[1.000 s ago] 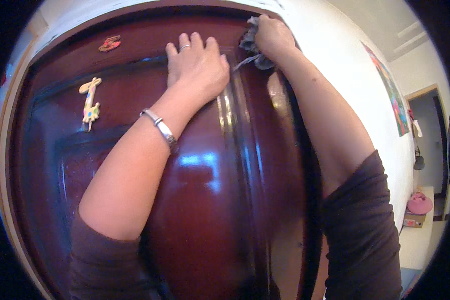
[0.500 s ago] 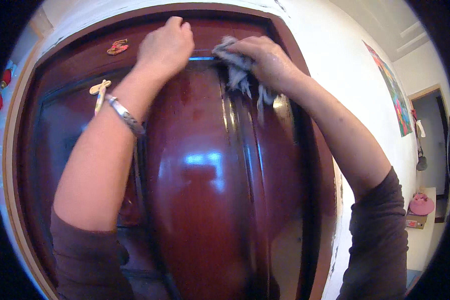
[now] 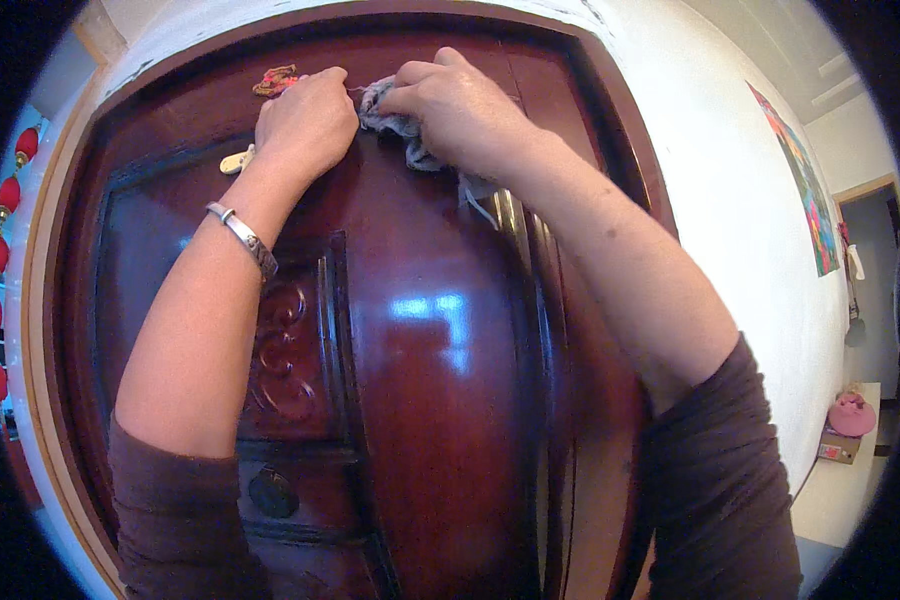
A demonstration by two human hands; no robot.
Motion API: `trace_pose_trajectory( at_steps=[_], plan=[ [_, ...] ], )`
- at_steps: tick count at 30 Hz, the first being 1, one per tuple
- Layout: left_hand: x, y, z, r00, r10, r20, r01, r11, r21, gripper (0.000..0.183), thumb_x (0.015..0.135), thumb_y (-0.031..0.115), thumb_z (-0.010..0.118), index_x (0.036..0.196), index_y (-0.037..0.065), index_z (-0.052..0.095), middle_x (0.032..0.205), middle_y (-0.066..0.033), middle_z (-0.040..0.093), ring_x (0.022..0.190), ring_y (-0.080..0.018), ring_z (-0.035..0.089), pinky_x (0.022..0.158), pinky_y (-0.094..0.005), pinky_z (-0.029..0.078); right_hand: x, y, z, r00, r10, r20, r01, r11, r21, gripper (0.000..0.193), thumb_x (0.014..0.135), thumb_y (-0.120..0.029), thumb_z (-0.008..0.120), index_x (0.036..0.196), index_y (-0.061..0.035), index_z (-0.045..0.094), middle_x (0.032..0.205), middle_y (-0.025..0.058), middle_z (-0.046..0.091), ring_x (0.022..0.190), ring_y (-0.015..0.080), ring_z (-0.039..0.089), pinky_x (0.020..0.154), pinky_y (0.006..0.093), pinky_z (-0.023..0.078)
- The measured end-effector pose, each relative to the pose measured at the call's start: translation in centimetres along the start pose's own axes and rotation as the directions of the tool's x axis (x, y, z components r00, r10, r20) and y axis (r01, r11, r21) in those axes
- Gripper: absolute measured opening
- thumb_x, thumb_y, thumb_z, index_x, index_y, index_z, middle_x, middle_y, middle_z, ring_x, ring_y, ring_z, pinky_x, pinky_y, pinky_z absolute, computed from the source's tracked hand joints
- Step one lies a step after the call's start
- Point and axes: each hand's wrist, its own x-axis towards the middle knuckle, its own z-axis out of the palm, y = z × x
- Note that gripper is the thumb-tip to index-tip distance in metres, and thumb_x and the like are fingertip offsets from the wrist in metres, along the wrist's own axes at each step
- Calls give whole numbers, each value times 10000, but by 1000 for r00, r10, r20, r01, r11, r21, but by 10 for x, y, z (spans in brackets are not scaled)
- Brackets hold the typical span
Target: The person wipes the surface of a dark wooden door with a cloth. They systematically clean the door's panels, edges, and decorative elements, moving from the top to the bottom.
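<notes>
A crumpled grey cloth (image 3: 388, 118) with loose, frayed ends is gripped in my right hand (image 3: 465, 112) near the top of a glossy dark-red wooden door (image 3: 420, 400). Just to its left my left hand (image 3: 308, 125) is closed, knuckles up, close to the door's surface. What its fingers hold, if anything, is hidden. A thin pale strand shows between the left fingers and the cloth. Beside that hand a small red and gold ornament (image 3: 274, 80) is on the door. A pale yellow piece (image 3: 236, 160) shows behind my left wrist, partly covered.
A dark wooden frame (image 3: 642, 165) surrounds the door, with white wall (image 3: 715, 200) to its right. A colourful poster (image 3: 805, 190) hangs there. Farther right, a pink hat-like item (image 3: 852, 414) sits on a box (image 3: 838, 445). Red hanging ornaments (image 3: 8, 195) line the far left.
My right hand has carried the cloth left, toward my left hand. The left hand sits slightly lower and nearer the ornament. The whole view has shifted, showing more carved panel.
</notes>
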Motion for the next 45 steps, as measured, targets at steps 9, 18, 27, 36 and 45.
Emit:
trace_pose_trajectory(
  at_steps=[9,18,27,36,45],
  plan=[
    [-26,3,3,993,93,-69,-77,974,211,436,974,237,442,1361,45,497,1428,-151,489,1311,-327,466,1039,-498,413,-59,45,-32,968,229,104,-207,959,-192,342,750,7,577,1028,-125,727,1029,78,653,991,309,568,911,397,494],
    [-34,-20,-11,979,191,69,-198,975,103,434,965,149,433,1385,49,473,1428,-168,490,1347,-301,443,1084,-501,374,32,-41,11,998,61,32,-59,997,-51,293,804,-87,598,1051,-181,725,1043,78,667,994,324,593,890,410,517],
    [-44,-23,-5,976,214,-40,-195,941,276,424,982,158,404,1391,71,475,1483,-119,449,1389,-271,400,1103,-550,335,-54,24,-26,957,290,-7,-288,947,-141,305,746,5,634,1029,-84,709,1025,101,649,967,317,589,902,407,488],
    [-51,-3,-2,984,172,-35,-164,971,175,450,978,248,454,1381,47,473,1445,-202,452,1362,-340,416,1069,-558,362,-202,-95,-80,987,78,140,-97,986,133,361,610,20,643,954,-86,666,1067,81,616,902,303,552,786,382,483],
    [-53,0,16,958,228,-176,-180,950,255,444,992,255,444,1371,27,471,1434,-215,456,1363,-348,414,1064,-572,365,-102,-14,-24,940,298,-167,-303,953,-8,303,728,21,609,1000,-96,674,1025,142,624,913,375,556,796,430,478]
  ],
)
